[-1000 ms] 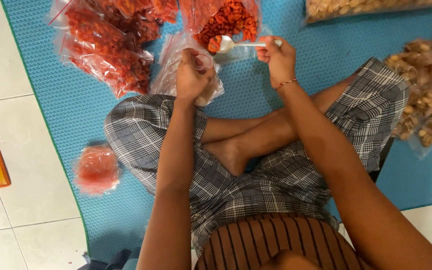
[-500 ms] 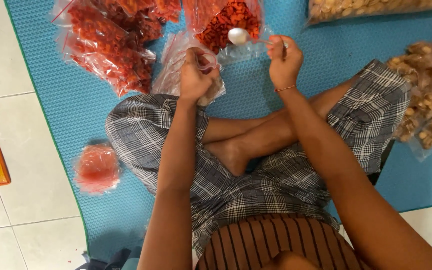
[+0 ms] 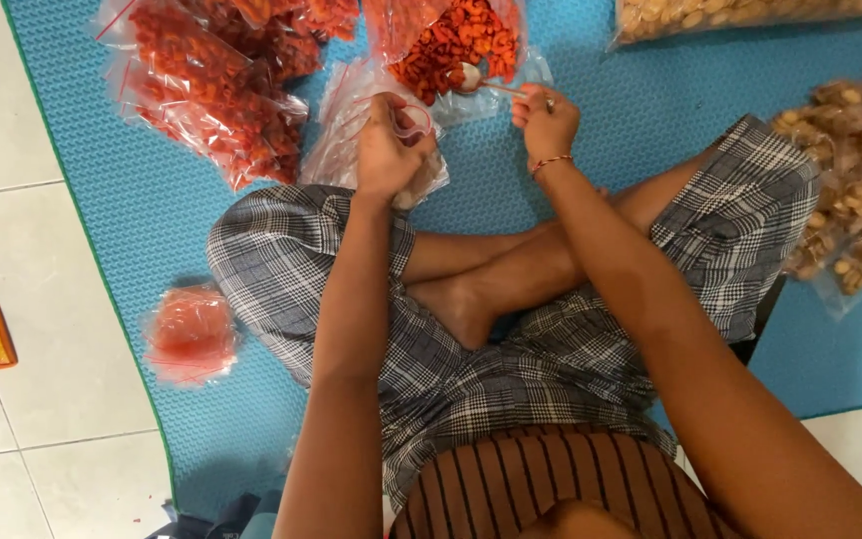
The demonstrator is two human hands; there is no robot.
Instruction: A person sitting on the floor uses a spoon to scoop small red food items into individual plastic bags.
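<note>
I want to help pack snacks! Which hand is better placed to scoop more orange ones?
Probably the right hand: it holds the spoon with its bowl at the open bag of orange snacks. The left hand grips a small clear bag.

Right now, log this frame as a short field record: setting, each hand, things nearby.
setting: person sits cross-legged on blue mat
left hand: grips a small clear plastic bag
right hand: holds spoon, bowl in open bag of orange-red snacks
left side: filled red snack bags; one small sealed packet
right side: bags of brown snacks
</note>
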